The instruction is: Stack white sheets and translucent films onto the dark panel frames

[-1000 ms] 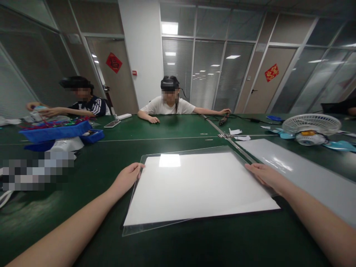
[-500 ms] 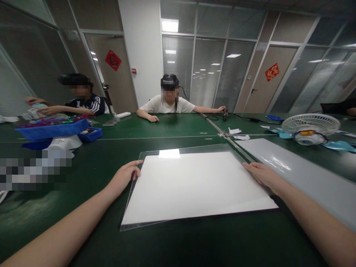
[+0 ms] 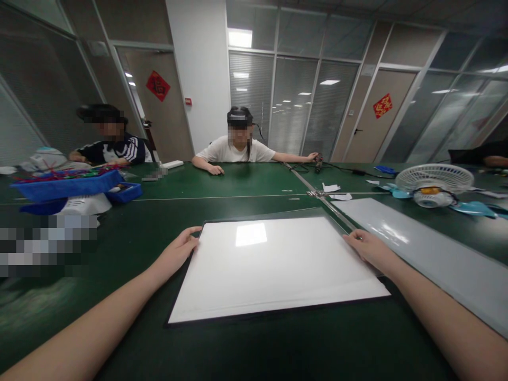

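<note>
A large white board point(image 3: 273, 267) lies flat on the green table point(image 3: 238, 182) in front of me, under a clear sheet that now sits almost flush with it. My left hand point(image 3: 178, 250) rests at the board's left edge, fingers curled onto the edge. My right hand point(image 3: 367, 248) lies on the right edge with fingers stretched forward over the sheet.
A grey sheet point(image 3: 424, 254) lies to the right, and a white fan point(image 3: 434, 185) lies behind it. Blue trays point(image 3: 71, 188) with small items stand at the left. Two people sit across the table; one person's hand point(image 3: 313, 156) touches a dark tool with a cable.
The clear sheet, earlier skewed and overhanging the board's left and front edges, has slid into line with the board. Both hands stayed at its edges.
</note>
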`<action>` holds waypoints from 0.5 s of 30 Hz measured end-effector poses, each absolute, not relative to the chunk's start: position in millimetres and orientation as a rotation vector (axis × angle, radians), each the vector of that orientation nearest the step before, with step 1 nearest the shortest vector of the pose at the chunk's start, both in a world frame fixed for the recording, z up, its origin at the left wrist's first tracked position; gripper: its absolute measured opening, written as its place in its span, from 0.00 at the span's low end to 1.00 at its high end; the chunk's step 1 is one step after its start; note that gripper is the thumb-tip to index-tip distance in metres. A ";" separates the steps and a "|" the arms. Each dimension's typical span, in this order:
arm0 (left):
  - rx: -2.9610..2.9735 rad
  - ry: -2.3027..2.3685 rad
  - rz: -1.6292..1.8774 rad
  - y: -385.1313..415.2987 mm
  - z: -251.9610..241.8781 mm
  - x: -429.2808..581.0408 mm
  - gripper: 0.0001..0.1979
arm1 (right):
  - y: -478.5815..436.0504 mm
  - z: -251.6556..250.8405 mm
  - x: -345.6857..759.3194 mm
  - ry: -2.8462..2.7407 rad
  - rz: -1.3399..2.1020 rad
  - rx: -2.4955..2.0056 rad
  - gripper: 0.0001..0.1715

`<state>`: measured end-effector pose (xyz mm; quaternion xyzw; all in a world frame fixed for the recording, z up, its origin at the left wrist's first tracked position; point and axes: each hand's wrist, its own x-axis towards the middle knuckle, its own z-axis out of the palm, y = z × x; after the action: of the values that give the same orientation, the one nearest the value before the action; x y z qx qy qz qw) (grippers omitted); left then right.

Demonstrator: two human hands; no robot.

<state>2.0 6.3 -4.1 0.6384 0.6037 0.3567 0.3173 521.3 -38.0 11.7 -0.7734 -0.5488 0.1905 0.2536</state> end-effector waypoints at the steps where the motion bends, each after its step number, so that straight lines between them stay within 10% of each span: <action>1: 1.701 1.604 0.925 5.5 -3.6 1.8 0.29 | -38.1 12.0 521.2 -1.509 0.503 -2.111 0.22; 15: 2.099 1.976 0.546 -9.3 6.7 14.7 0.25 | -34.7 5.7 528.5 -1.341 0.791 -1.927 0.21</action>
<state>14.7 -9.3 6.7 0.7116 0.6698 0.1852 0.1037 528.5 -34.7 5.7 -0.7355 -0.5116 0.3017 0.3261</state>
